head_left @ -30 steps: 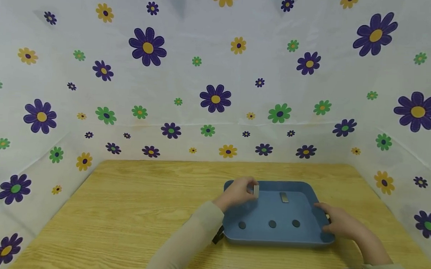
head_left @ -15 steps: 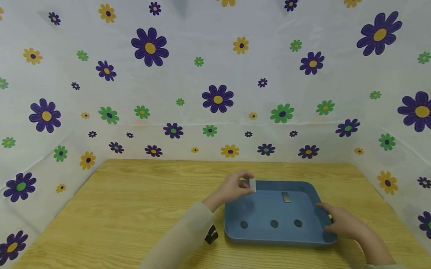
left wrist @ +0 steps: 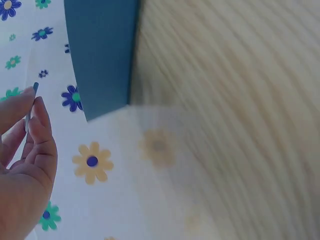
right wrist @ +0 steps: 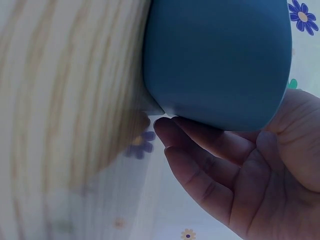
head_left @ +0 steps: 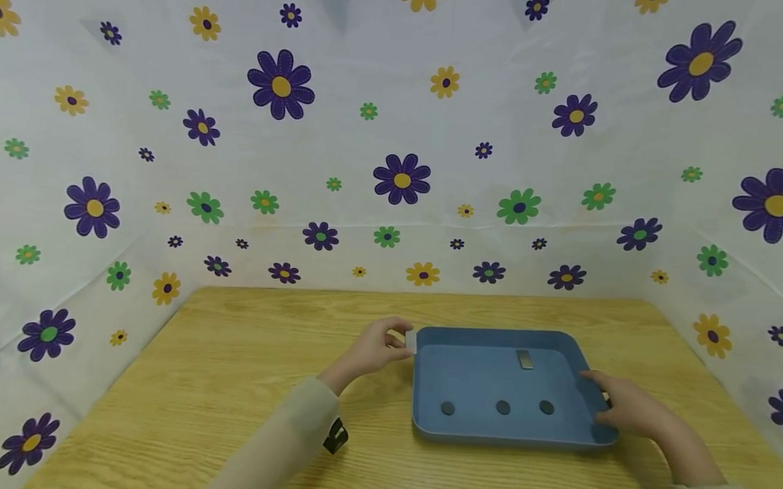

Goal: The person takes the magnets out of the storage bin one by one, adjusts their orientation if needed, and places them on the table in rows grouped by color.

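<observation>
The right hand (head_left: 633, 410) grips the blue rectangular tray (head_left: 514, 441) by its right side, likely steadying it. Three dark round discs (head_left: 503, 407) lie inside; farther off, near the left rim, the left hand (head_left: 370, 347) pinches a thin pale rectangular piece (head_left: 410, 342).

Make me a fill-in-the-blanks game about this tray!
The tray is colored ____.
Inside it lie ____ round discs.
The gray piece inside is shaped like a ____.
A pale piece is pinched by the ____ hand while the other hand grips the tray.

Missing words: blue; three; rectangle; left.
</observation>
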Motion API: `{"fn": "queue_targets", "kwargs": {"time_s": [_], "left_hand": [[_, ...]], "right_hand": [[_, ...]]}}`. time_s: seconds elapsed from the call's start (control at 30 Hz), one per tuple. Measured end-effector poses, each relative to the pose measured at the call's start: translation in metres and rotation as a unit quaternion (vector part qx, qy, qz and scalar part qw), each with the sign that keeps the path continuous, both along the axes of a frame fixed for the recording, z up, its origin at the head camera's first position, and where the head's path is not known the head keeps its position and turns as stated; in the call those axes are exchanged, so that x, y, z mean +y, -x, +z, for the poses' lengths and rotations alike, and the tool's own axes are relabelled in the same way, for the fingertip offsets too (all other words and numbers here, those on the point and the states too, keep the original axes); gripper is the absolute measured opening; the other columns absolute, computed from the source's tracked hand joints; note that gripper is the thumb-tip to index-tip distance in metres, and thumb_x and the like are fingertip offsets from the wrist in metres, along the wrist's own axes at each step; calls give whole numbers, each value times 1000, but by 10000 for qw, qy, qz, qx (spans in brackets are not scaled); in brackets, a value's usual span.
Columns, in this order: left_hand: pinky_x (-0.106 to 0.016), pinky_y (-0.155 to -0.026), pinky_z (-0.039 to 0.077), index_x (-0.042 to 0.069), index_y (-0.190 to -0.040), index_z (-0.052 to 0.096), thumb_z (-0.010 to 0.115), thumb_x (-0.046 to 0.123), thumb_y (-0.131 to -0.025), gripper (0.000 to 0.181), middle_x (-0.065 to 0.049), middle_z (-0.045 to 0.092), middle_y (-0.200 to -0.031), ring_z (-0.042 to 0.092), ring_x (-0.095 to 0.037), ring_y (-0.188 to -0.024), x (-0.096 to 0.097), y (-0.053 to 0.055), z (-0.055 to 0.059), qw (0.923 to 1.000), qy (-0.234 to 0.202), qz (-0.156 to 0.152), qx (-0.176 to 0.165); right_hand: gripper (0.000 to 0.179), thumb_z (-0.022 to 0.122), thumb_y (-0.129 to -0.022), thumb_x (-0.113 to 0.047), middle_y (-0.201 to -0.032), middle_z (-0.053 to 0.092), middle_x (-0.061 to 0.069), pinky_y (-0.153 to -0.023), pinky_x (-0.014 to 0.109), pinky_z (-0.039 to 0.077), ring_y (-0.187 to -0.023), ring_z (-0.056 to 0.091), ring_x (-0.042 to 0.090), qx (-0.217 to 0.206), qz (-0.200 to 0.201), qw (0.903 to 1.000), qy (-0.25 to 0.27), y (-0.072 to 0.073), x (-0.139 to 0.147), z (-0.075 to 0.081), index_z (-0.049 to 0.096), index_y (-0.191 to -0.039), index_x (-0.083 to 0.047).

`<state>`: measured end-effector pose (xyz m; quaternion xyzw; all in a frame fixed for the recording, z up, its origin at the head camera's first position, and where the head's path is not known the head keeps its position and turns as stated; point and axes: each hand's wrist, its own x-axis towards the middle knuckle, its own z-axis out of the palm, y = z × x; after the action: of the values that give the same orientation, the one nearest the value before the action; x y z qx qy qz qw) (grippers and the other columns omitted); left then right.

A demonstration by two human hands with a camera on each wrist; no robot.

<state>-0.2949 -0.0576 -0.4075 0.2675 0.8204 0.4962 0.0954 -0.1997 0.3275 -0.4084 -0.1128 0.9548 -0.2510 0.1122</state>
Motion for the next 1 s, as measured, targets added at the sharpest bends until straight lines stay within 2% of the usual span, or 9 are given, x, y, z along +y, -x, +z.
{"fn": "queue_targets", "kwargs": {"time_s": [0.13,0.33,0.47,0.6,0.8,1.0], "left_hand": [[-28,-67,49,-6,-119,48,63,1,-81,42,-22,47,-112,58,-21,-83,-14,1,-4,9999,8,121,-81],[-27,-67,49,-4,-117,50,64,1,-80,39,-17,49,-110,59,-22,-84,-22,4,-7,9992,141,363,70],[-26,-65,49,-2,-115,52,65,2,-79,38,-14,51,-109,58,-21,-83,-23,7,-9,9975,468,497,164],[-25,-63,49,-3,-113,53,66,0,-78,38,-15,53,-107,59,-21,-81,-24,11,-14,9950,824,472,308],[-25,-65,49,-5,-110,55,65,-3,-77,35,-16,56,-105,60,-23,-81,-23,18,-20,9838,1573,385,771],[-28,-66,48,-3,-105,56,68,-4,-73,34,-15,55,-99,60,-23,-79,-23,20,-23,9770,1939,407,788]], "right_hand": [[64,66,-66,4,-114,42,40,-72,46,45,-99,46,49,-10,-6,10000,3,-1,0,0,37,-121,18],[63,65,-66,5,-114,41,40,-70,45,46,-99,45,49,13,-27,10000,21,-1,1,2,36,-121,18],[63,64,-65,5,-114,42,40,-72,46,45,-99,46,49,21,-44,10000,8,-2,2,2,37,-121,18],[63,65,-65,5,-114,42,40,-72,47,45,-100,45,50,-1,-54,10000,3,-2,1,1,37,-121,18],[64,64,-65,5,-114,41,40,-71,45,45,-100,45,49,-33,-111,9999,-23,-3,-2,2,36,-122,17],[65,65,-65,5,-114,42,39,-71,45,46,-99,46,49,-7,-93,10000,-33,-3,-2,0,36,-122,17]]}}
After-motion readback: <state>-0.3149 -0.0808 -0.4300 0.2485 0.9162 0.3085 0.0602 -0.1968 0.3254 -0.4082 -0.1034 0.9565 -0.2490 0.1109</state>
